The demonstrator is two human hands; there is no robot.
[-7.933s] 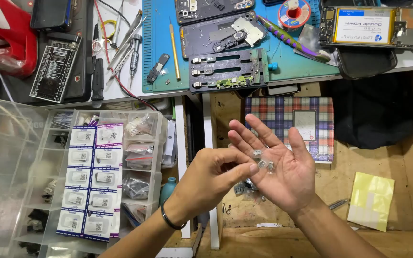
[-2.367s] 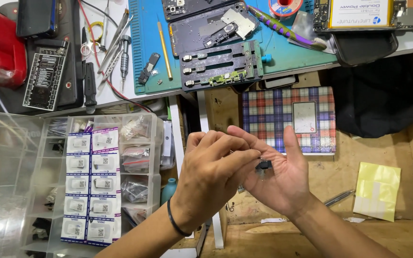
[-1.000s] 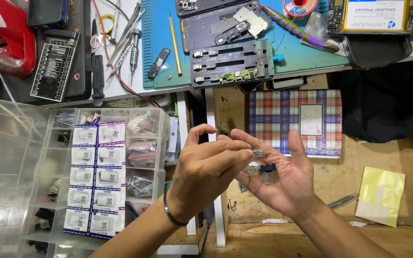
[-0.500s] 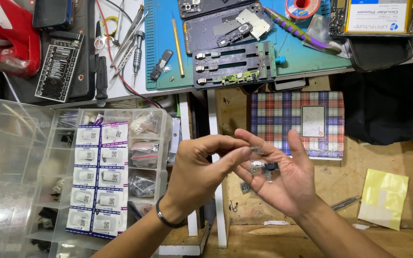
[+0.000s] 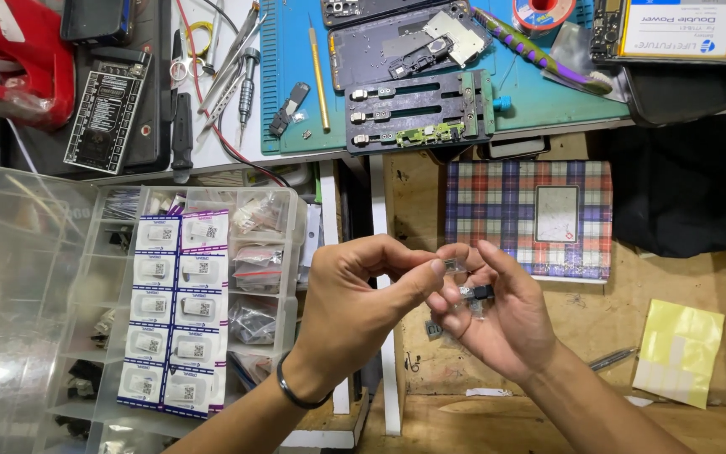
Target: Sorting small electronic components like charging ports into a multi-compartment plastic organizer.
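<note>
Just right of the clear parts box (image 5: pixel 86 277), our left hand (image 5: pixel 355 298) pinches one small part (image 5: pixel 449 265) from the few cupped in our right hand (image 5: pixel 497 324), so sorting seems underway; next calls for a steady pinch.

Even, bright overhead light falls on the far workbench, leaving the teal mat (image 5: pixel 539 88) clear and sharply rendered. The clear lid (image 5: pixel 18 277) of the parts organizer at left carries soft white glare, with a bright spot near its lower edge. The recess under the bench at right falls into deep shadow. Both hands show slight softness at the fingertips. Straight edges bow mildly toward the frame borders.
</note>
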